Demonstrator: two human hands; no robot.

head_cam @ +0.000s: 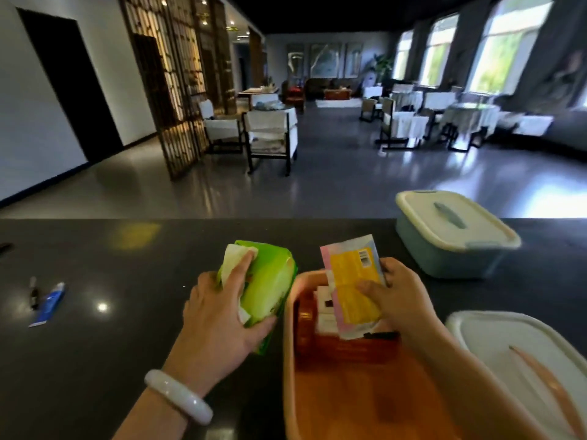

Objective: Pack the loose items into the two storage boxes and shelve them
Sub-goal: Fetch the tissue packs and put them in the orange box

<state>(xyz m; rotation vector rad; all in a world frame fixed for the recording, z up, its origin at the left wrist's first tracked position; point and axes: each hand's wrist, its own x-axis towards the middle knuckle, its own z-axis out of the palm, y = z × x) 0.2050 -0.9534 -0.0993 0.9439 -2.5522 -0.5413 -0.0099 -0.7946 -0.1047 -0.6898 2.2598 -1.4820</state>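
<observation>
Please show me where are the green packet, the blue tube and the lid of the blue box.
green packet (270, 281), head view, on its green upper face.
blue tube (49, 304), head view, on its middle.
lid of the blue box (457, 217), head view, on its top surface.

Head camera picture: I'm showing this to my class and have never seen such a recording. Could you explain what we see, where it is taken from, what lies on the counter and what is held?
There is no machine here. A person wears a camera on the head, so you look down at their own two hands over a dark counter. The left hand grips a green tissue pack. The right hand holds a yellow and pink packet over an open orange box that already holds some items. Its white lid lies to the right. A closed blue box sits further back. At the left lie a small blue tube and a dark pen-like item.
</observation>
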